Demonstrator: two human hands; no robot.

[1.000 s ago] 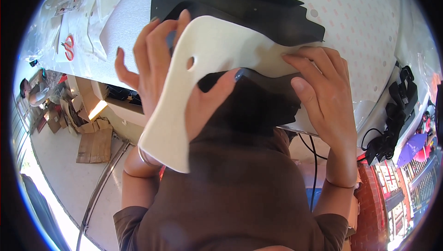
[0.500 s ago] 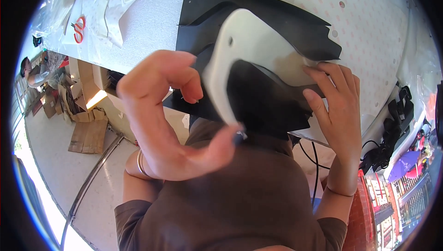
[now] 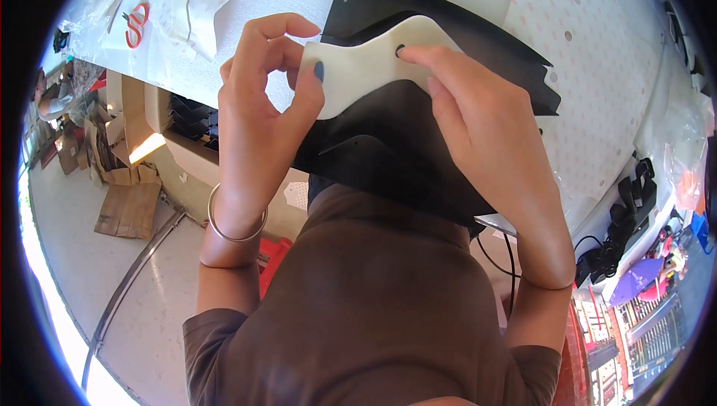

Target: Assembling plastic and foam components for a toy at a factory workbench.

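Where pale sheet (image 3: 597,77) lies at upper right, faint reddish print repeats, too small to read. White wavy piece (image 3: 362,66) over black panel (image 3: 396,122); visible long axis runs left to right, rising slightly rightward to rounded bend, remainder hidden behind right hand (image 3: 482,100). Left hand (image 3: 265,81) pinches left end, thumb in front. Right index fingertip on piece's face; whether right thumb pinches, cannot tell.
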